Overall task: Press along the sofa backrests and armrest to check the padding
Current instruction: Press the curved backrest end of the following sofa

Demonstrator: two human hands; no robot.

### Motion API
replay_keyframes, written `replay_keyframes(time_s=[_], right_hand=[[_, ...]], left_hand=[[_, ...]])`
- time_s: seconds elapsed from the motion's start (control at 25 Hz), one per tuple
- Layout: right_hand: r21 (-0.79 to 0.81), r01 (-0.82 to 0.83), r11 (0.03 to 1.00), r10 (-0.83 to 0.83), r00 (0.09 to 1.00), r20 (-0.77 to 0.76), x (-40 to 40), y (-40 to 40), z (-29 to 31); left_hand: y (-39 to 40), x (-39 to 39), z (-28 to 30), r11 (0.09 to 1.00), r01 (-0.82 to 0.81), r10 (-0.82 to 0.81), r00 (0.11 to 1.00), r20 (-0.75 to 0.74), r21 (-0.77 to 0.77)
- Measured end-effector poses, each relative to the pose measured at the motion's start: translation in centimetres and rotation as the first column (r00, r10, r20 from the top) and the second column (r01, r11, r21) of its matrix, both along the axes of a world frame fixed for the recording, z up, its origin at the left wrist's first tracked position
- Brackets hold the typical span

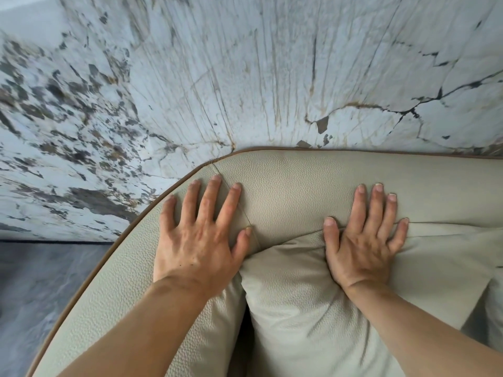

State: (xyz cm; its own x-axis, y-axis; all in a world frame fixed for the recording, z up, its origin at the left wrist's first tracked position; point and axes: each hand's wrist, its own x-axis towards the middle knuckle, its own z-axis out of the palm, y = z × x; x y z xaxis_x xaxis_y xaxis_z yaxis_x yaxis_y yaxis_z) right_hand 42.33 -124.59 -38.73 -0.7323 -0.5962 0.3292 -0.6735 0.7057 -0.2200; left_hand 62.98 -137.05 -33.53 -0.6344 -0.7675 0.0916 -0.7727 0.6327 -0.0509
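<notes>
both hands flat on the sofa (285,202), palms down, fingers spread wide, holding nothing. sofa is beige pebbled leather with a brown piping edge (174,189); it fills the lower and right part of the view, pushed up against a marble-patterned wall (217,77). backrest top (435,186) has its long axis running left-right along the wall, out past the right edge of frame; at the rounded corner it bends and the armrest (114,289) runs diagonally down toward the lower left, toward the camera. left hand (198,240) sits on that corner bend, fingers pointing up toward the wall, middle finger (211,198) lying across the stitched seam (246,216) there, thumb (242,243) at the crease where the cushion meets the frame. right hand (364,246) is well apart to the right, heel on the loose back cushion (299,308), fingertips (378,187) reaching over its top seam onto the backrest, also pointing at the wall. cushion leather is wrinkled and dented around the right palm. dark gap (246,336) between armrest and cushion below the left wrist. grey floor (35,295) shows at lower left, outside the armrest.
</notes>
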Motion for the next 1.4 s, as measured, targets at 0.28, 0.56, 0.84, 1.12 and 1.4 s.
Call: replay_keyframes(time_s=[0.28, 0.56, 0.84, 1.12, 1.4], right_hand=[[0.176, -0.068, 0.982, 0.039, 0.986, 0.163, -0.1, 1.5, 2.8], [0.317, -0.186, 0.93, 0.052, 0.92, 0.388, 2.6, 6.5, 5.3], [0.355, -0.237, 0.904, 0.021, 0.855, 0.519, 6.6, 10.3, 11.9], [0.382, -0.265, 0.885, 0.004, 0.826, 0.564, 13.3, 14.5, 22.7], [0.352, -0.159, 0.922, -0.046, 0.859, 0.509, 20.4, 18.2, 32.2]], left_hand=[[0.4, 0.5, 0.2, 1.0, -0.001, 0.001, 1.0, 0.006, 0.012], [2.3, 1.7, 1.7, 0.971, -0.017, 0.032, 0.998, -0.06, 0.24], [7.8, 6.7, 6.5, 0.888, -0.145, 0.155, 0.988, 0.014, 0.436], [12.5, 13.9, 16.1, 0.918, -0.129, 0.098, 0.99, 0.1, 0.375], [13.6, 20.2, 25.0, 0.947, -0.044, 0.024, 0.998, 0.065, 0.318]])
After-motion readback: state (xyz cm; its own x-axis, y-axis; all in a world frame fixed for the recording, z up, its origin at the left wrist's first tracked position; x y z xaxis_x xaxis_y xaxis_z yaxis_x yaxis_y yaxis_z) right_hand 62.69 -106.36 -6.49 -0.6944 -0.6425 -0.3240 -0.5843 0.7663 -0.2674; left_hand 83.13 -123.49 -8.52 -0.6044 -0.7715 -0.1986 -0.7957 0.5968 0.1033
